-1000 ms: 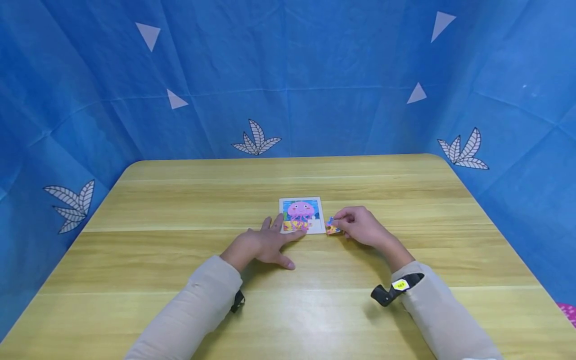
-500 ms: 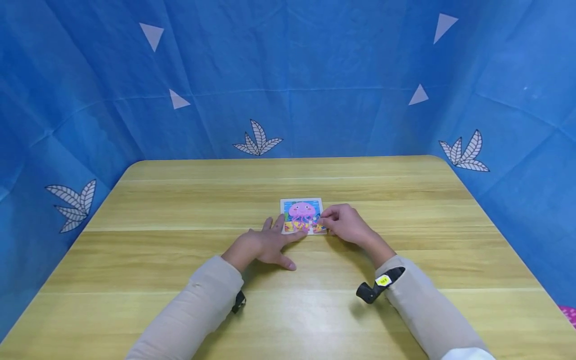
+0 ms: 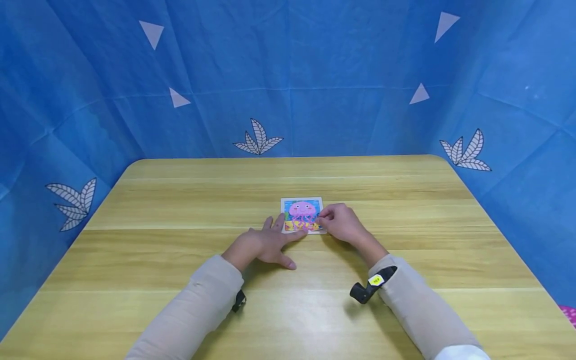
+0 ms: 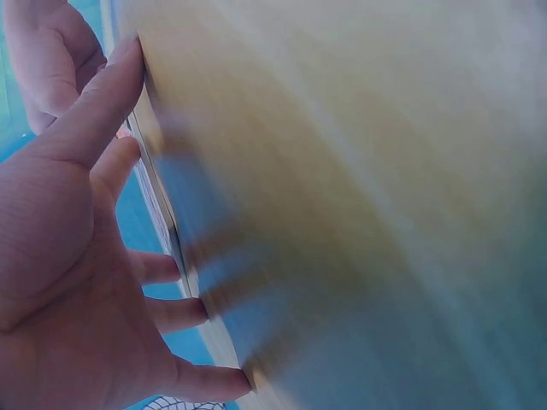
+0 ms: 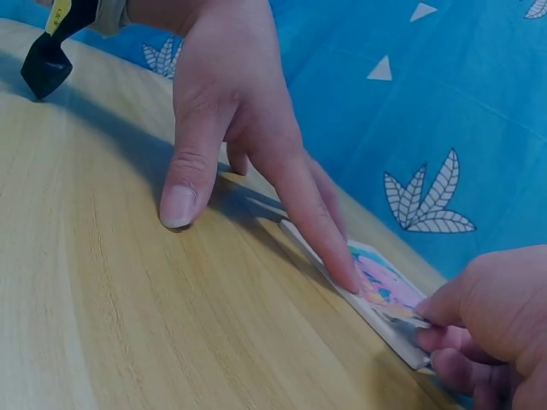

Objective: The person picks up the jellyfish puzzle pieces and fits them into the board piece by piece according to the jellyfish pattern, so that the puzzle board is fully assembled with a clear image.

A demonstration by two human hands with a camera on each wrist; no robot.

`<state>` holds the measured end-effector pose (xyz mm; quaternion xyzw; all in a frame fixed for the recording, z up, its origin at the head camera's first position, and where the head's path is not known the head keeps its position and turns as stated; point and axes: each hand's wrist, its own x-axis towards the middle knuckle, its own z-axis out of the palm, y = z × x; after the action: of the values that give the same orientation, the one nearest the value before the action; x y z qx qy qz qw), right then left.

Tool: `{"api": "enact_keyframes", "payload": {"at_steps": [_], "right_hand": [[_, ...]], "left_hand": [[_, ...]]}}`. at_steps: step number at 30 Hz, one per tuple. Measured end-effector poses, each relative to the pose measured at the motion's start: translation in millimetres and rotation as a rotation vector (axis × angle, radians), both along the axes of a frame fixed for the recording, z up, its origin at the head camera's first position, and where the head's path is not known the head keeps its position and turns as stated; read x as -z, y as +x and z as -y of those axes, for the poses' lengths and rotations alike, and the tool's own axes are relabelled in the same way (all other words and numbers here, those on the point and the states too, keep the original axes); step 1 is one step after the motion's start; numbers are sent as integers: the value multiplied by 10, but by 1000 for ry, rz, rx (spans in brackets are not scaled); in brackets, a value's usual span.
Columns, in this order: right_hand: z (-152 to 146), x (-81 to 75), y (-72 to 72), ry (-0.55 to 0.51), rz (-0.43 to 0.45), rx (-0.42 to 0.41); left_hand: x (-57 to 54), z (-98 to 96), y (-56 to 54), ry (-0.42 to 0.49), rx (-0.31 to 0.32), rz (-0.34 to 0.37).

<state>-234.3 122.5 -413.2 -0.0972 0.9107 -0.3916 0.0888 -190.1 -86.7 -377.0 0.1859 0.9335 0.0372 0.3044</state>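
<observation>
A small jellyfish jigsaw puzzle point(image 3: 302, 208) in a white frame lies flat at the middle of the table. My left hand point(image 3: 270, 246) spreads its fingers over the puzzle's near left side, the index fingertip touching the near border. At the lower right corner, my right hand point(image 3: 344, 223) pinches a jigsaw piece point(image 5: 403, 315) between thumb and index finger. In the right wrist view that piece sits slightly tilted, its edge raised above the white tray, and the fingers hide part of it. The left wrist view shows my left fingertips point(image 4: 190, 312) down on the table and puzzle edge.
The wooden table point(image 3: 180, 195) stretches out around both hands. Behind it hangs a blue cloth point(image 3: 342, 65) printed with white leaves and triangles. Each wrist carries a black camera mount, such as the one at my right sleeve point(image 3: 416, 305).
My right hand has moved left with the jigsaw piece, from beside the frame to over its lower right corner, and lowered it into the gap. My left hand has stayed put.
</observation>
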Motion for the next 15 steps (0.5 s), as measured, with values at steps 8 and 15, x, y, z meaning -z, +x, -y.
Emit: {"api": "enact_keyframes", "payload": {"at_steps": [8,15], "right_hand": [[30,-15,-4,32,23,31],[57,-38,-9,65,19,30]], "left_hand": [[-2,3,4,2,3,-3],[11,6,-5,7,-1,-3]]}}
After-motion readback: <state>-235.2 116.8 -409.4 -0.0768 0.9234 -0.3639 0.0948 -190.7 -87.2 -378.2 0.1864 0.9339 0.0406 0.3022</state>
